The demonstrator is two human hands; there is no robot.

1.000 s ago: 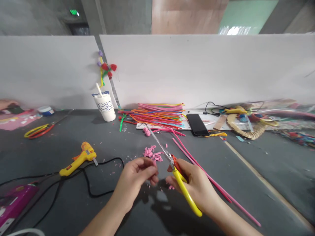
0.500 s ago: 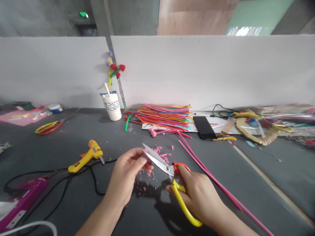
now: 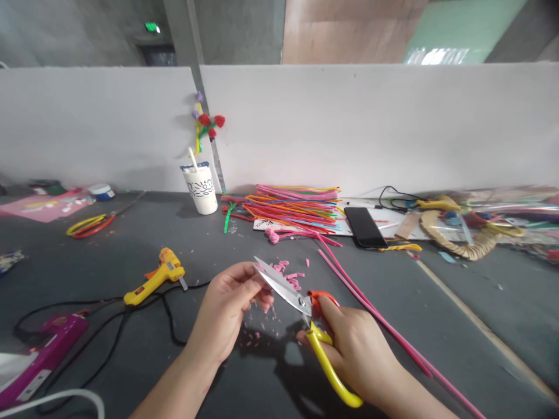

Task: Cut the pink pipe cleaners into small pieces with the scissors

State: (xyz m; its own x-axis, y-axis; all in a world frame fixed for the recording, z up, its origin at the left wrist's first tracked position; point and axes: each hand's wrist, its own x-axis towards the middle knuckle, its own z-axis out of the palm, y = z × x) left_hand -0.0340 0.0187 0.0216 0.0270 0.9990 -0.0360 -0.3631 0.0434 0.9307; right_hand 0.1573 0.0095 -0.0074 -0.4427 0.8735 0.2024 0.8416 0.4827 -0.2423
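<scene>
My right hand (image 3: 356,343) is closed round the handles of scissors (image 3: 283,288) with one red-orange and one yellow handle. Their silver blades point up and left, the tips at the fingers of my left hand (image 3: 233,302). Those fingers are pinched together, and what they hold is too small to make out. Short pink pieces (image 3: 293,279) lie on the dark table behind the blades, with finer pink bits below. Long pink stems (image 3: 375,314) stretch along the right of my right hand. A pink curled stem end (image 3: 272,235) lies further back.
A yellow glue gun (image 3: 155,279) with black cords and a purple power strip (image 3: 48,355) lie at left. Behind are a white cup (image 3: 202,189), a pile of coloured stems (image 3: 297,206), a black phone (image 3: 365,227) and a tan ring (image 3: 463,247). Other scissors (image 3: 89,226) lie far left.
The whole view has shifted slightly, so things appear a little further right. Both hands and the scissors keep nearly the same pose.
</scene>
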